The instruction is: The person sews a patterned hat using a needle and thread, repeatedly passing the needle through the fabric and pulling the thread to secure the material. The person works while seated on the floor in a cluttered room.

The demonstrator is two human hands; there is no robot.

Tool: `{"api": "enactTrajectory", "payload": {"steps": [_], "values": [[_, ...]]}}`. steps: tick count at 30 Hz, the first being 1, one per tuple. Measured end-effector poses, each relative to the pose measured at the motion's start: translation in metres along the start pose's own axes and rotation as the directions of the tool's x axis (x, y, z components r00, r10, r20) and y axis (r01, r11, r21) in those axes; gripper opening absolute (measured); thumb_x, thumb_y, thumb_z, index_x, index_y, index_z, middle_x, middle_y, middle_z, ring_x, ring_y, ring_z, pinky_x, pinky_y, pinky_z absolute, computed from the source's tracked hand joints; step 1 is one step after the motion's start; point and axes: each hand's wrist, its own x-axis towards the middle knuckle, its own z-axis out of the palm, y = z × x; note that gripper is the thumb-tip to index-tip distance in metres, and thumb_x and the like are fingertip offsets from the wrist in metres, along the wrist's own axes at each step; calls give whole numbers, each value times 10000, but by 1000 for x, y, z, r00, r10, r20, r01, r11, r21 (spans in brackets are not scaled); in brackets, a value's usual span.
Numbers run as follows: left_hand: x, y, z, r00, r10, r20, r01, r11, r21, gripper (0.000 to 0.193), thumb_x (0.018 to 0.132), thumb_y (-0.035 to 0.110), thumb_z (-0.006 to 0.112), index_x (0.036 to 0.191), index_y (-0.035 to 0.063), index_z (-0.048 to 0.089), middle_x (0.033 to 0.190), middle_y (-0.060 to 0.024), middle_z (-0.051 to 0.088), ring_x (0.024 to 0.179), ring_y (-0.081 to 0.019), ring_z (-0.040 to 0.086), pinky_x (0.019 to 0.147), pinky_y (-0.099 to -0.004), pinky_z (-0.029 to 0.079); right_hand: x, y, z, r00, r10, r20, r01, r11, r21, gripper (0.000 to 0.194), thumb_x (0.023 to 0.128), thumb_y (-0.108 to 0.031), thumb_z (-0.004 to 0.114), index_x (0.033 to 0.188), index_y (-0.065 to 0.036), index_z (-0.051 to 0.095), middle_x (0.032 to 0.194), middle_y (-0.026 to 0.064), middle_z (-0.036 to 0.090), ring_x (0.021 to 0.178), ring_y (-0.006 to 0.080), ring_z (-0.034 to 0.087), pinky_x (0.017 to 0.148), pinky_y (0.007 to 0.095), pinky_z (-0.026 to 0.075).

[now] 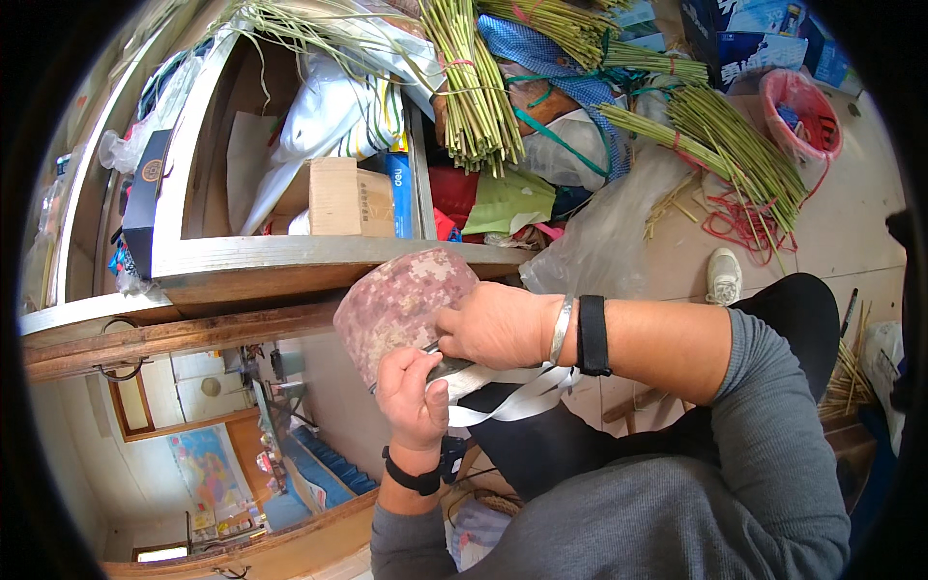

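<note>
A camouflage-patterned fabric pouch or cap, in dusty pink and tan, lies before my knees with its opening towards me. My left hand pinches the near edge of that opening between thumb and fingers. Over the same rim, my right hand rests with curled fingers; its fingertips are partly hidden, so its grip is unclear. A white flat strap hangs in a loop below both hands, over my dark trousers. A dark lining or edge shows between the hands.
An open cabinet compartment holds a cardboard box and plastic bags. Tied bundles of green stalks lie beyond, with red cord on the floor. A pink lined bin stands at the right. A wood-framed mirror is at the left.
</note>
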Motion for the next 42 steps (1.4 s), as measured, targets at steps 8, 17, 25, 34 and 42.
{"api": "enactTrajectory", "payload": {"steps": [8,17,25,34,42], "values": [[-4,-4,-4,995,21,-93,-17,999,35,448,1056,398,531,1083,-25,676,1057,-211,633,938,-356,635,839,-415,528,2,-28,-24,911,-187,-366,237,967,97,96,822,-186,650,844,-93,645,880,93,629,751,274,679,647,419,554],[27,27,7,836,-345,426,548,551,-630,467,1093,213,464,1483,-44,472,1407,-164,610,1307,-241,573,1150,-408,408,-26,-18,-137,736,677,-10,197,-199,960,206,1067,-219,483,1019,-25,530,857,137,679,564,146,640,608,308,619],[45,4,-15,859,-298,416,485,734,-475,149,983,18,617,1056,9,747,972,-61,723,785,-145,639,803,-279,531,-63,-6,-187,588,758,-283,424,9,906,188,1064,-187,519,1097,-4,544,879,140,683,522,115,600,431,213,471],[14,40,-21,899,-168,405,241,961,-135,150,914,64,702,1055,39,749,872,-126,724,755,-268,684,725,-346,547,-61,30,-126,720,686,-103,-99,249,963,73,1051,-127,536,1091,-66,545,806,41,658,509,67,563,446,194,437],[21,61,-27,733,135,666,-61,989,-134,204,868,42,713,1066,76,747,1071,-102,719,1073,-325,670,970,-450,512,-38,34,23,849,512,-131,-255,614,747,63,851,-94,719,908,-103,693,924,92,648,918,316,651,791,396,521]]}}
